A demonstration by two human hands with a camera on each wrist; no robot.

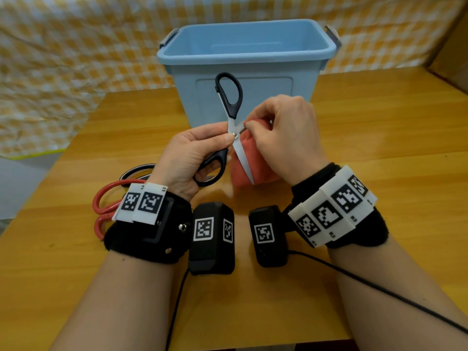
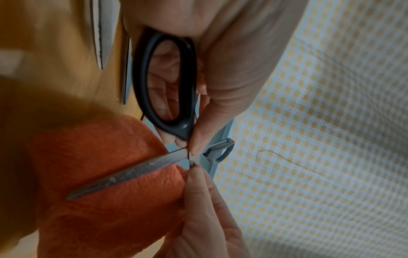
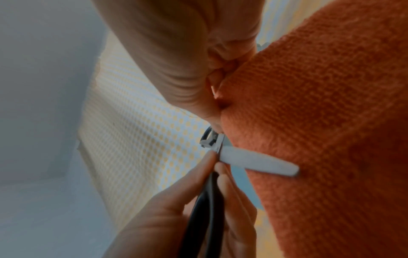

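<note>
Head view: left hand (image 1: 192, 158) grips the black scissors (image 1: 231, 115), fingers curled round the near handle loop, thumb tip on the pivot. The scissors are held up above the table (image 1: 379, 173) at mid-scene and are wide open. The far handle loop stands up in front of the blue bin (image 1: 245, 59). One blade (image 1: 243, 160) points down and near, lying across the orange cloth (image 1: 255, 153). Right hand (image 1: 283, 138) pinches the cloth's top edge against the scissors just right of the pivot, and the rest of the cloth hangs down to the table. The bin sits at the far side of the table, lid off. Red scissors (image 1: 106, 201) lie on the table at near left, beside the left wrist, with another pair (image 1: 136, 171) just beyond them. A checked sheet (image 1: 63, 72) hangs behind.

Left wrist view: the black handle loop lies against the palm, fingers visible through it. Thumb and fingertip are closed on the pivot. The blade is flat on the cloth. Right-hand fingers meet the pivot from the other side, pinching the cloth. A grey latch (image 2: 218, 150) on the bin is behind them.

Right wrist view: thumb and fingers nip a fold of cloth right at the pivot, blade resting on the cloth just beside them. The left hand holds the black handle below.
</note>
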